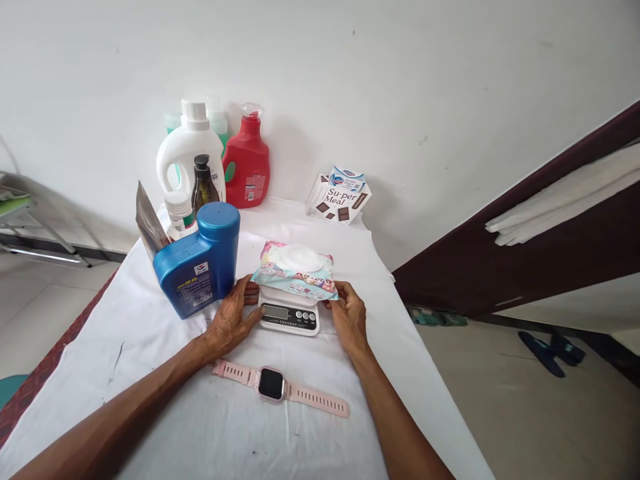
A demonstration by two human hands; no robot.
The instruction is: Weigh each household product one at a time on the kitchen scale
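Note:
A small white digital scale [290, 315] sits in the middle of the white-covered table [165, 413]. A pack of wet wipes [296, 269] with a white round lid lies on top of the scale. My left hand [231, 321] rests against the scale's left side, fingers touching its front corner. My right hand [349, 319] touches the right edge of the wipes pack and the scale. A pink smartwatch [273, 385] lies flat on the cloth just in front of the scale, between my forearms.
A blue jug [199, 261] stands left of the scale, with a foil pouch [149, 227] and small bottles behind it. White [189, 150] and red [247, 163] detergent bottles stand at the wall. Boxes labelled "Super Meal" [341, 195] lie at the back right. Sandals [550, 350] lie on the floor.

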